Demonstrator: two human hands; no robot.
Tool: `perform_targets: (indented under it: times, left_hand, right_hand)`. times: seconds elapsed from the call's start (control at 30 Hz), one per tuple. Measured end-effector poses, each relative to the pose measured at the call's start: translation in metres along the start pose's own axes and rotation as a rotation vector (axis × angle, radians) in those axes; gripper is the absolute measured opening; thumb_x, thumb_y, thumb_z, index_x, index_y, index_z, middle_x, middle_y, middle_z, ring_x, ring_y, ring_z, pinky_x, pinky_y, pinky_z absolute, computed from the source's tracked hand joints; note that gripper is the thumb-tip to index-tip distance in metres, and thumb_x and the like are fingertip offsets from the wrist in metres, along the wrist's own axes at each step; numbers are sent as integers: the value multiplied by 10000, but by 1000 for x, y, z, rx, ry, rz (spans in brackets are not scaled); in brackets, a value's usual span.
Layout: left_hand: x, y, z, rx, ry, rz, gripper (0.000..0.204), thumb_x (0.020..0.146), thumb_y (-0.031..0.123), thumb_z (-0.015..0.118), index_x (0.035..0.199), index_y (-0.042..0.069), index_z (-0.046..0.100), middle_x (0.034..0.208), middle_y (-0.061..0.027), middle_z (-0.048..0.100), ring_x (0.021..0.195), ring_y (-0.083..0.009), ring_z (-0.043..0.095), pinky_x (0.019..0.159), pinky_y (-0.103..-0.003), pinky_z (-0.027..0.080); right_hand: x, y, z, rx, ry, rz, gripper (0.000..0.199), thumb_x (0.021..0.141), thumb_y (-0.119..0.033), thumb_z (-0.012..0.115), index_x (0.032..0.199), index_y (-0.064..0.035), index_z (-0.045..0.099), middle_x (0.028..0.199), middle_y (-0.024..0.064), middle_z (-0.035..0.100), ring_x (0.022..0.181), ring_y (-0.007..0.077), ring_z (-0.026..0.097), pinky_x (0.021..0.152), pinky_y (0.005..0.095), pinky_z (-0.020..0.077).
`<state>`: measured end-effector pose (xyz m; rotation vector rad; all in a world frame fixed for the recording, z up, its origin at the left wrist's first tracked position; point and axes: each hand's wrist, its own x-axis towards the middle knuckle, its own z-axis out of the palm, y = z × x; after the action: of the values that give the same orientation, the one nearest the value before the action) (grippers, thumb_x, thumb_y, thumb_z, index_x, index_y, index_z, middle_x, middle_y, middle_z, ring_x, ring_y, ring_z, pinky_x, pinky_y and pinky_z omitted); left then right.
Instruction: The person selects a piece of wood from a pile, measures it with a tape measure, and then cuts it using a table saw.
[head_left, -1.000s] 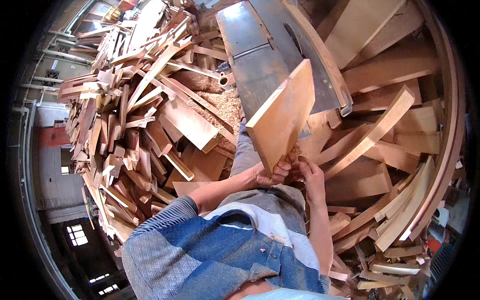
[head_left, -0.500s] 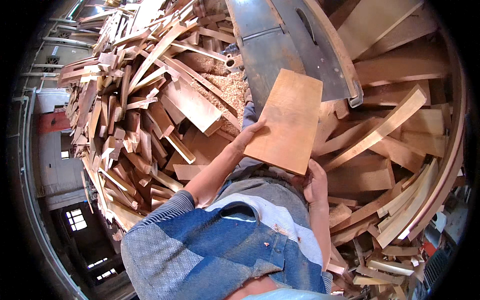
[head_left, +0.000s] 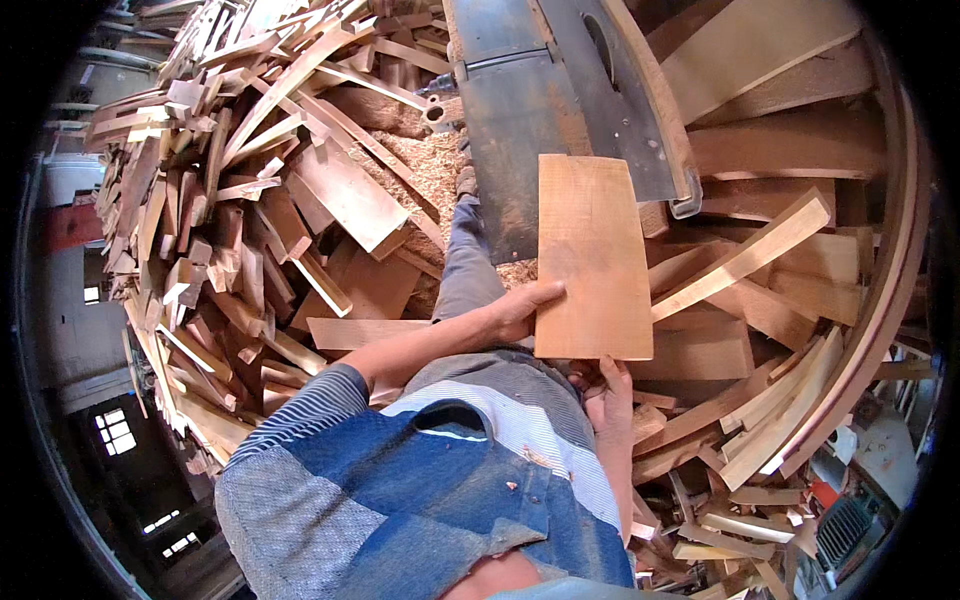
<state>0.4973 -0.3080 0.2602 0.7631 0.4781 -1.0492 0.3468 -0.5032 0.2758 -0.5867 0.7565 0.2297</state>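
In the head view, I hold a flat wooden board in front of my body, its broad face toward me and its far end overlapping the near part of a gray metal machine bed. My left grip pinches the left edge, thumb on the face and fingers hidden behind. My right grip is at the near edge, fingertips touching it; I cannot tell how far it closes underneath. Offcuts heap to my left beside wood shavings; a curved strip lies to my right.
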Motion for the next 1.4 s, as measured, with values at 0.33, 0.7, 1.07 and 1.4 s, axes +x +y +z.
perform_targets:
  times: [0.33, 0.7, 1.07, 1.4]
  left_hand:
    - [93, -6, -47, 958, 389, 384, 554, 920, 446, 732, 1214, -16, 646, 1096, -86, 720, 926, -211, 673, 771, -369, 550]
    - [116, 65, 1, 1266, 570, 490, 468, 868, 426, 733, 1071, 4, 737, 981, -216, 743, 941, -387, 715, 820, -459, 544]
    - [222, 136, 30, 1395, 730, 415, 570, 848, 451, 774, 1070, -66, 680, 1047, -245, 739, 1018, -410, 716, 895, -482, 571]
    - [229, 157, 25, 1337, 807, 518, 622, 830, 470, 781, 1036, -102, 650, 980, -293, 723, 949, -424, 725, 837, -487, 571]
  right_hand:
    - [20, -1, -21, -177, 368, -116, 457, 1043, -356, 572, 1349, -19, 535, 1097, 179, 674, 870, 282, 720, 614, 371, 635]
    - [73, -14, -38, -204, 430, -132, 550, 1061, -481, 484, 1405, -53, 514, 1114, 151, 670, 878, 273, 703, 597, 379, 607]
    - [210, -77, -43, -235, 454, -98, 585, 1068, -504, 465, 1400, -23, 483, 1195, 207, 612, 995, 328, 665, 749, 475, 608]
    - [212, -95, -41, -644, 442, -77, 503, 1060, -489, 497, 1037, 6, 587, 732, 106, 625, 504, 172, 568, 414, 276, 431]
